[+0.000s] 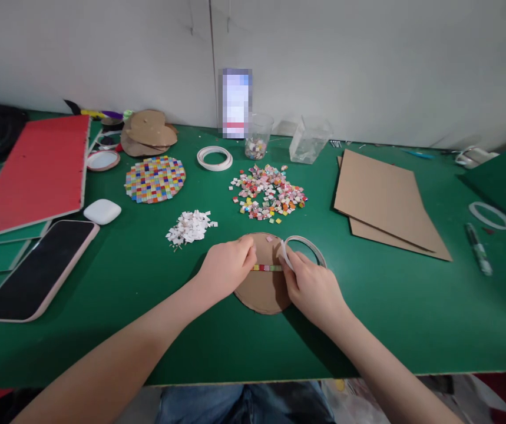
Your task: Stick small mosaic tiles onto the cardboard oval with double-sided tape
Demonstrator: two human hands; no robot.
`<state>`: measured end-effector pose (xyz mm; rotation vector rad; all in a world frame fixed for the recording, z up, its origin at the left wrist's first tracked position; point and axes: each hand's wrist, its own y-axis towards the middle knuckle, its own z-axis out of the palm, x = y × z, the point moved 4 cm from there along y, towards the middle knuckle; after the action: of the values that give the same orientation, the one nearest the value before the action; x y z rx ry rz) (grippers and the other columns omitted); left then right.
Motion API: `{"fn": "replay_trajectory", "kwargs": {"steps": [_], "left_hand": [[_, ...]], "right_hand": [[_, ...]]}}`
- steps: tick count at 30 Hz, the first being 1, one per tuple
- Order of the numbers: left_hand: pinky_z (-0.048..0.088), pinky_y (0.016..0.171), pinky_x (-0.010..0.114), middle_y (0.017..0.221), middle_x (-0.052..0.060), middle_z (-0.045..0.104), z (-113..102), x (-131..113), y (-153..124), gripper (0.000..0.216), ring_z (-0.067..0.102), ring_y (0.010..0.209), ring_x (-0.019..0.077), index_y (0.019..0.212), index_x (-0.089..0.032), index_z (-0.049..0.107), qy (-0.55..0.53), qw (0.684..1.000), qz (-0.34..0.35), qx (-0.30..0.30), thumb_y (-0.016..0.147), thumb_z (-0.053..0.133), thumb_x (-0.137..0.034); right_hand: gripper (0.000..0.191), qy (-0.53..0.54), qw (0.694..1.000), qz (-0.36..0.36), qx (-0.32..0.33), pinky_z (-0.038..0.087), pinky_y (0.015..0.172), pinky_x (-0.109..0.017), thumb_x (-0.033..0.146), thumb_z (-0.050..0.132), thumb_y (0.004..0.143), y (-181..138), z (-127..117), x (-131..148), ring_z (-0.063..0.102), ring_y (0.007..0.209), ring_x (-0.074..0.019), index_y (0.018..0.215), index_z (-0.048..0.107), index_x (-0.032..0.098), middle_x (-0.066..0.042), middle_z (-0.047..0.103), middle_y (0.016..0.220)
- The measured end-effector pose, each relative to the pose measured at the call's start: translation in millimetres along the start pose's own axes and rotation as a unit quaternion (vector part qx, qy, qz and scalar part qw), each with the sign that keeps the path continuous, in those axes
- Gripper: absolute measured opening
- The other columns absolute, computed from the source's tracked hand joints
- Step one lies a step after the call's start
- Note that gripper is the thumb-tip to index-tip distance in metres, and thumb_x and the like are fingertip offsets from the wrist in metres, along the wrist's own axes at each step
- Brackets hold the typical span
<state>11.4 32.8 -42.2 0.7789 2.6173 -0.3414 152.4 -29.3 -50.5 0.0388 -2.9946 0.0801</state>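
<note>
A round cardboard disc [265, 290] lies on the green table [146, 306] in front of me, with a short row of coloured mosaic tiles [267, 268] across its middle. My left hand [226, 268] rests on the disc's left edge, fingers curled and pinched at the left end of the tile row. My right hand [312, 288] is closed on a roll of white tape [303, 246], holding its strip down at the right end of the row.
A heap of loose coloured tiles [268, 193], a pile of white scraps [189, 227], a finished mosaic disc [155, 178], another tape roll [214, 158] and two plastic cups [310, 140] lie beyond. Cardboard sheets [383, 200] lie right; a phone [40, 268] and red board [36, 171] left.
</note>
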Motion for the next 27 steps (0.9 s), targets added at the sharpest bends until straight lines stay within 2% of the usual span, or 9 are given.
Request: {"fn": "replay_trajectory", "kwargs": {"steps": [5,12,16,19,23,27], "left_hand": [[0.016,0.047,0.027,0.055,-0.002,0.042,0,-1,1,0.024,0.037,0.047,0.0116,0.078,-0.016,0.051,0.019,1.000,-0.012,0.006,0.090,0.030,-0.022],[0.016,0.046,0.027,0.054,-0.002,0.041,0,0,1,0.024,0.036,0.046,0.0109,0.077,-0.016,0.050,0.024,1.000,-0.005,0.000,0.089,0.030,-0.022],[0.016,0.046,0.026,0.053,-0.003,0.040,1,3,1,0.021,0.036,0.045,0.0099,0.075,-0.017,0.046,0.013,1.000,-0.002,0.000,0.089,0.032,-0.022],[0.016,0.045,0.026,0.051,-0.004,0.037,2,6,1,0.020,0.035,0.043,0.0089,0.070,-0.018,0.040,-0.005,1.000,-0.006,0.001,0.089,0.035,-0.021],[0.019,0.043,0.025,0.049,-0.006,0.034,-2,13,1,0.024,0.033,0.041,0.0083,0.066,-0.020,0.033,-0.089,0.996,-0.014,-0.007,0.089,0.036,-0.024],[0.023,0.045,0.023,0.048,-0.006,0.033,-22,24,1,0.028,0.033,0.043,0.0080,0.062,-0.019,0.033,-0.140,0.988,-0.030,-0.055,0.088,0.036,-0.030]], "right_hand": [[0.029,-0.010,1.000,-0.008,-0.001,0.022,0.042,-0.026,0.019,0.034,0.090,0,1,0,0.057,0.054,-0.0163,0.108,0.056,0.015,-0.005,0.064,0.081],[0.031,-0.003,1.000,-0.009,0.000,0.021,0.043,-0.027,0.016,0.035,0.088,0,0,2,0.056,0.053,-0.0167,0.112,0.055,0.015,-0.007,0.063,0.083],[0.023,0.120,0.993,0.008,-0.007,0.026,0.047,-0.025,0.022,0.034,0.091,1,-3,-5,0.055,0.056,-0.0159,0.087,0.056,0.018,-0.003,0.060,0.072],[0.028,0.234,0.970,0.057,-0.037,0.029,0.048,-0.023,0.030,0.034,0.092,2,-5,-17,0.048,0.051,-0.0139,0.068,0.044,0.020,0.001,0.051,0.058],[0.033,0.294,0.949,0.090,-0.074,0.027,0.047,-0.024,0.036,0.037,0.091,2,-6,-27,0.042,0.049,-0.0133,0.062,0.034,0.022,0.003,0.042,0.052],[0.035,0.316,0.940,0.094,-0.088,0.027,0.047,-0.025,0.038,0.038,0.091,2,-6,-29,0.040,0.048,-0.0128,0.061,0.034,0.022,0.004,0.041,0.051]]}}
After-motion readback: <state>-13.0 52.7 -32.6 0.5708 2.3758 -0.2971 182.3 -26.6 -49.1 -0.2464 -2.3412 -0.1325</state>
